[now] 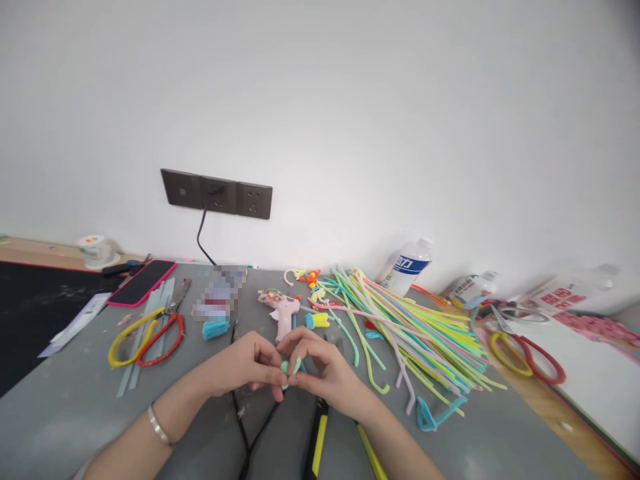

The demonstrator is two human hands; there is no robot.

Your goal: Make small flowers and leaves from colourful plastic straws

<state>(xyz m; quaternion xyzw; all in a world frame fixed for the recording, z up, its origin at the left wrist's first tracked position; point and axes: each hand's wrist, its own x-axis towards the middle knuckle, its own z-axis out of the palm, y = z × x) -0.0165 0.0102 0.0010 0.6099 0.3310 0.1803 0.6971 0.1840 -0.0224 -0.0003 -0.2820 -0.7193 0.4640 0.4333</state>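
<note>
My left hand (253, 365) and my right hand (325, 370) meet low over the grey table mat. Pinched between their fingertips is a short bent piece of light green pipe cleaner (296, 366); fingers cover part of it. Just beyond the hands lies a pink glue gun (286, 316), with a yellow and blue pipe cleaner coil (317, 321) to its right. Black-and-yellow pliers (316, 440) lie partly under my right hand and forearm. A black cord (241, 417) runs beneath my left hand.
A large bundle of pastel pipe cleaners (410, 327) spreads on the right, near a white bottle (407, 267). Scissors (161, 340) and a pink-edged phone (143, 283) lie left; more scissors (527, 353) lie far right. A wall socket (217, 193) carries a plugged cord.
</note>
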